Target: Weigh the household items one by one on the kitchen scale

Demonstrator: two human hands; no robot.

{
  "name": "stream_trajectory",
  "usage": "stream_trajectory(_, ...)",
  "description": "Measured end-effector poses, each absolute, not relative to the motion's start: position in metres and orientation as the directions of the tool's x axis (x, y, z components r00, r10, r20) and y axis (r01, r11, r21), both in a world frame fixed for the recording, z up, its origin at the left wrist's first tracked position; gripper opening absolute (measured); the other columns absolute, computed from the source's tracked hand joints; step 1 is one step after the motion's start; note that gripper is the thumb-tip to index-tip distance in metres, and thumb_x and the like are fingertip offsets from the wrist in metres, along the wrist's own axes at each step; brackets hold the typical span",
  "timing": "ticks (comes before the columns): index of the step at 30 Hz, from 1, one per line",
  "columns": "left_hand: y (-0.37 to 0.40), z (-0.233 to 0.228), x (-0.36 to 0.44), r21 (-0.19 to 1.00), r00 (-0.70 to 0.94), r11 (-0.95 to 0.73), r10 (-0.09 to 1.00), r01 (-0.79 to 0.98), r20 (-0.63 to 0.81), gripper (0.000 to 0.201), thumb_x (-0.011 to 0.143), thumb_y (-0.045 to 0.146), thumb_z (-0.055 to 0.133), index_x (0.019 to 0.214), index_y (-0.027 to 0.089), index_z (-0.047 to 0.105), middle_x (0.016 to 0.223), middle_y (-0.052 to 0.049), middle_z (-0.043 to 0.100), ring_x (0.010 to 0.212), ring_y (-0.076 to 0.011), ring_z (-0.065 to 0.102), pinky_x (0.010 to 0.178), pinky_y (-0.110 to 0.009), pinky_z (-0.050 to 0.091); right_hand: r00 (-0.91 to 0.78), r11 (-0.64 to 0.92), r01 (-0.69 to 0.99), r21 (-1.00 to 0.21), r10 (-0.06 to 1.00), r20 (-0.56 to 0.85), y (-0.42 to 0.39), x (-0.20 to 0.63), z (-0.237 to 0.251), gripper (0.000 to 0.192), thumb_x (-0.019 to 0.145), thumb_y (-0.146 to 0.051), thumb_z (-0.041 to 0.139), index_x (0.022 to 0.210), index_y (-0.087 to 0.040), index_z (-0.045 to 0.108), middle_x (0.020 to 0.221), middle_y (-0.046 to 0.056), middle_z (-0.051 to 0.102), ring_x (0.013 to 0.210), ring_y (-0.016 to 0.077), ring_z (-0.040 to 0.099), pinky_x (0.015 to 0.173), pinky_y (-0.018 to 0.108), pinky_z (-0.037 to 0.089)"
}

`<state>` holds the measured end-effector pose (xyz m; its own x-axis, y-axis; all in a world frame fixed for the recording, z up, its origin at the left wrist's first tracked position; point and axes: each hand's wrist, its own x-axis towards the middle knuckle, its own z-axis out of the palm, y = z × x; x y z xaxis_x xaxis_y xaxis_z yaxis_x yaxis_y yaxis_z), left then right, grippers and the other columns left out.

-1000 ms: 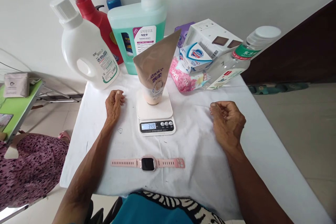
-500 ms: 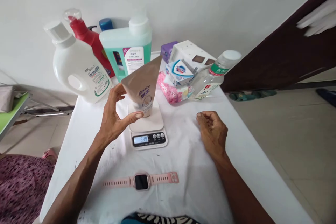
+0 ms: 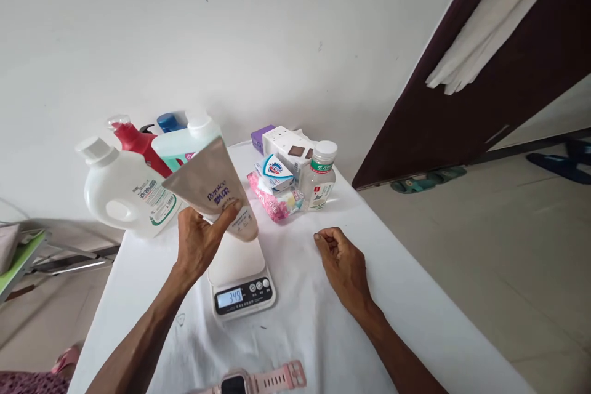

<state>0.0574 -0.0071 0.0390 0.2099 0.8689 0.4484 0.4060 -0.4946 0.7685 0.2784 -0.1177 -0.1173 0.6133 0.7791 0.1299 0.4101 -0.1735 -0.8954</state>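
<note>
Above the kitchen scale (image 3: 241, 274), the left hand (image 3: 197, 240) grips a tilted beige tube (image 3: 213, 194), cap end down; the right hand (image 3: 342, 261) rests loosely curled, holding nothing, on the counter (image 3: 415, 326).

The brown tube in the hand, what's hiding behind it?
Behind the brown tube, held by the left hand, stands a green jug; only its top and cap show, its label mostly covered. A white jug and red bottle stand beside.

Matt beige plastic tube (image 3: 217, 194) – smooth white plastic scale (image 3: 240, 271) – creased white cloth (image 3: 323, 320).
</note>
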Motion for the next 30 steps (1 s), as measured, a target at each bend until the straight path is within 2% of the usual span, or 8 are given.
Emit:
stream_trajectory(5,0.026,0.084,0.124,0.666,0.163,-0.664,0.739,0.34,0.653,0.022,0.084,0.04,0.081,0.083,0.018,0.08,0.091,-0.006,0.083,0.083,-0.0234,0.078,0.07,-0.032,0.061,0.597,-0.133,0.41,-0.902,0.787,0.155,-0.117,0.279,-0.12,0.034,0.097,-0.054,0.05,0.083,-0.025,0.058,0.074,0.001,0.066,0.065,0.0197,0.057,0.066,0.032,0.044)
stream_trajectory(7,0.054,0.091,0.152,0.649,0.134,-0.704,0.701,0.288,0.701,0.025,0.087,0.041,0.078,0.084,0.016,0.077,0.092,-0.007,0.082,0.086,-0.0233,0.076,0.075,-0.033,0.06,0.589,-0.116,0.418,-0.901,0.789,0.172,-0.117,0.28,-0.122,0.034,0.097,-0.055,0.049,0.083,-0.025,0.057,0.075,0.001,0.066,0.066,0.02,0.058,0.066,0.032,0.044)
stream_trajectory(9,0.086,0.09,0.177,0.659,0.089,-0.691,0.707,0.298,0.701,0.026,0.088,0.041,0.075,0.087,0.015,0.074,0.092,-0.009,0.081,0.085,-0.024,0.075,0.078,-0.035,0.059,0.581,-0.098,0.428,-0.898,0.791,0.191,-0.117,0.281,-0.125,0.035,0.099,-0.055,0.047,0.083,-0.025,0.057,0.074,0.001,0.065,0.066,0.02,0.058,0.066,0.032,0.044)
stream_trajectory(13,0.14,0.075,0.205,0.704,-0.06,-0.519,0.783,0.484,0.619,0.019,0.087,0.034,0.072,0.094,0.017,0.073,0.101,-0.013,0.08,0.096,-0.0299,0.074,0.089,-0.041,0.056,0.566,-0.065,0.449,-0.891,0.793,0.227,-0.117,0.28,-0.132,0.037,0.102,-0.055,0.045,0.083,-0.025,0.055,0.072,0.0,0.061,0.065,0.0192,0.056,0.064,0.031,0.043)
stream_trajectory(16,0.162,0.06,0.215,0.756,-0.115,-0.389,0.848,0.527,0.517,0.017,0.088,0.031,0.071,0.099,0.018,0.073,0.11,-0.014,0.08,0.106,-0.0316,0.074,0.096,-0.041,0.054,0.551,-0.026,0.467,-0.884,0.79,0.268,-0.116,0.278,-0.136,0.037,0.104,-0.053,0.044,0.083,-0.025,0.054,0.072,-0.001,0.06,0.064,0.0182,0.055,0.064,0.03,0.043)
stream_trajectory(23,0.187,0.021,0.232,0.842,-0.151,-0.21,0.935,0.497,0.322,0.018,0.087,0.028,0.073,0.101,0.018,0.076,0.107,-0.016,0.081,0.099,-0.0319,0.077,0.082,-0.038,0.056,0.535,-0.001,0.469,-0.883,0.796,0.283,-0.116,0.275,-0.134,0.038,0.107,-0.051,0.043,0.081,-0.025,0.052,0.073,-0.001,0.061,0.064,0.0175,0.055,0.062,0.029,0.044)
stream_trajectory(30,0.201,-0.007,0.23,0.887,-0.162,-0.075,0.973,0.455,0.165,0.023,0.085,0.024,0.076,0.107,0.016,0.078,0.118,-0.021,0.08,0.106,-0.0341,0.078,0.079,-0.038,0.056,0.536,-0.003,0.46,-0.888,0.798,0.275,-0.116,0.277,-0.131,0.039,0.107,-0.053,0.042,0.08,-0.026,0.053,0.072,0.0,0.061,0.064,0.0182,0.056,0.062,0.029,0.045)
